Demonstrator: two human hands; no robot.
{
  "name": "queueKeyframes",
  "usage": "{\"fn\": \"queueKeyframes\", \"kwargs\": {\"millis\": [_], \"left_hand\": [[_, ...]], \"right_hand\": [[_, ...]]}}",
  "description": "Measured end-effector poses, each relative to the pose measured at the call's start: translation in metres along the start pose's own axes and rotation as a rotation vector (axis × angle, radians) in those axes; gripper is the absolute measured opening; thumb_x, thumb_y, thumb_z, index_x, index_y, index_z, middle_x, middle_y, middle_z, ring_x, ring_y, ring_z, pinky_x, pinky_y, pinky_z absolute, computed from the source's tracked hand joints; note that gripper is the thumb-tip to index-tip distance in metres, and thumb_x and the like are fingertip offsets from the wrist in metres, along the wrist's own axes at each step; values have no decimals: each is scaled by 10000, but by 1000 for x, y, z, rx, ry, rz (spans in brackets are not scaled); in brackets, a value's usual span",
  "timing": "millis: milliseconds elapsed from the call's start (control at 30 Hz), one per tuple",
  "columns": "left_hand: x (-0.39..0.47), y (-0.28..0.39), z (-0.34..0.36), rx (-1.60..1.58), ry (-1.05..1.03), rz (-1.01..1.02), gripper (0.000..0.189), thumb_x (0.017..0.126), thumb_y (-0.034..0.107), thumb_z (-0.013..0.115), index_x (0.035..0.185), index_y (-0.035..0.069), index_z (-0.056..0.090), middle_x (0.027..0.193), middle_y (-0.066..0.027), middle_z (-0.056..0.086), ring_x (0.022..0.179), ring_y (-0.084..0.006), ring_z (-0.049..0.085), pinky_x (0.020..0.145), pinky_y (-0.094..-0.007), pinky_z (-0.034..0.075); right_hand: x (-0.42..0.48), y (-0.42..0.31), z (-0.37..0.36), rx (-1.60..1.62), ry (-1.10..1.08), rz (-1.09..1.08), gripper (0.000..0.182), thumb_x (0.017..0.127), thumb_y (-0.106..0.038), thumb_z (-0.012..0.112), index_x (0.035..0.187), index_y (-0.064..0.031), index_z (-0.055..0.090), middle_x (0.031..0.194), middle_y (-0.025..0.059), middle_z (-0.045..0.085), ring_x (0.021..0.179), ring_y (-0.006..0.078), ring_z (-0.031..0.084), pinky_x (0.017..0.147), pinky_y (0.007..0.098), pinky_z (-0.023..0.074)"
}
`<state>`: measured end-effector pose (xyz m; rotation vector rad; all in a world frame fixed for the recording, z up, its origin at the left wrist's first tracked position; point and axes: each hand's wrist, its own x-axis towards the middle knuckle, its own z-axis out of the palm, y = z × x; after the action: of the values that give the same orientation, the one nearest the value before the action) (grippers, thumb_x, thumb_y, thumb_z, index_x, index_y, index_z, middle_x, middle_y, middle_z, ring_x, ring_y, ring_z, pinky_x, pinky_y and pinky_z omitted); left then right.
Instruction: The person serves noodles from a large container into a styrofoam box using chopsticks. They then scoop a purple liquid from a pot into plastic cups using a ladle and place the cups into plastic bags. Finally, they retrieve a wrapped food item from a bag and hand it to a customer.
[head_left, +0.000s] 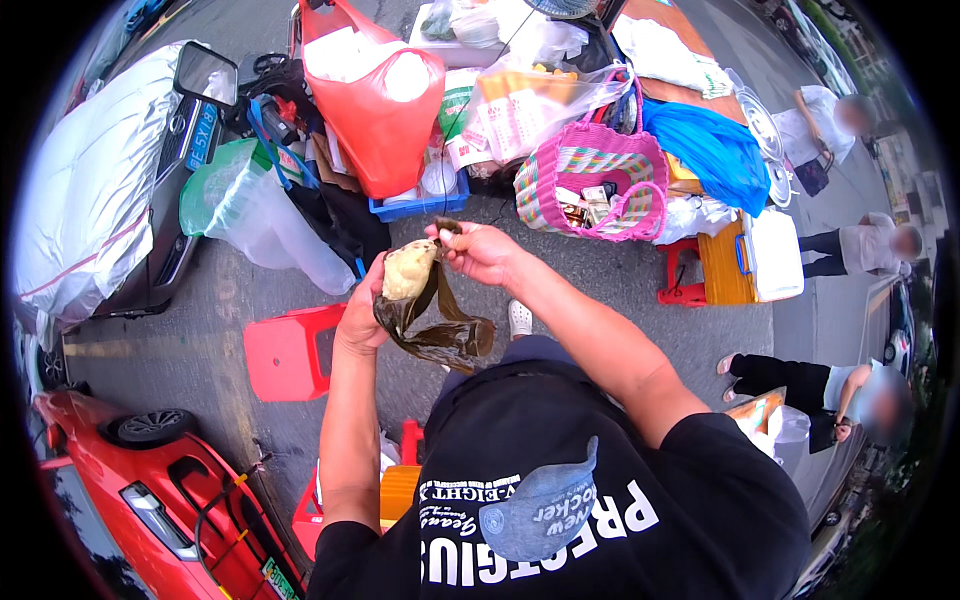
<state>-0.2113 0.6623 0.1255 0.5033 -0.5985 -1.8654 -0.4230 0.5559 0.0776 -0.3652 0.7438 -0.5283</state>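
A pale sticky-rice dumpling (zongzi) (407, 271), partly unwrapped, rests in my left hand (363, 315). Its dark brown-green leaf wrapper (439, 330) hangs from the hand in loose folds over my front. With thumb and fingertips, my right hand (478, 251) pinches a small piece of dark leaf (448, 225) at the dumpling's upper right corner. Beyond my hands, a pink woven plastic basket (600, 184) holds small packets and what look like banknotes. Some fingers of the left hand are hidden behind the dumpling and leaves.
Ahead are a red plastic bag (371, 112), a blue crate (420, 206) and a blue bag (705, 154). Red plastic stools (281, 356) stand at left. A covered car (82, 195) and a red car (165, 480) flank me. Several people are at the right, one in black trousers (780, 382).
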Motion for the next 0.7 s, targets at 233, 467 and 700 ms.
{"fn": "queueKeyframes", "kwargs": {"millis": [233,467,700], "left_hand": [[15,-1,-16,12,-75,-81,1038,602,188,947,1452,23,376,1428,-116,526,1296,-221,549,1101,-369,429],[8,20,-20,132,-49,-39,851,755,12,819,1477,43,369,1464,-98,498,1334,-222,516,1113,-385,427],[25,0,-29,-36,78,-88,841,852,245,795,1527,53,332,1465,-117,497,1332,-251,519,1126,-413,419]], "right_hand": [[9,49,-7,133,20,137,176,968,0,574,1128,-72,588,891,3,623,697,107,610,598,241,494],[-76,10,10,-65,-34,181,425,936,-359,722,1240,-108,564,1210,52,618,1045,165,602,886,355,477],[-90,40,-26,-196,40,57,206,938,-274,718,1094,-168,636,1029,-41,639,964,112,571,886,352,450]]}}
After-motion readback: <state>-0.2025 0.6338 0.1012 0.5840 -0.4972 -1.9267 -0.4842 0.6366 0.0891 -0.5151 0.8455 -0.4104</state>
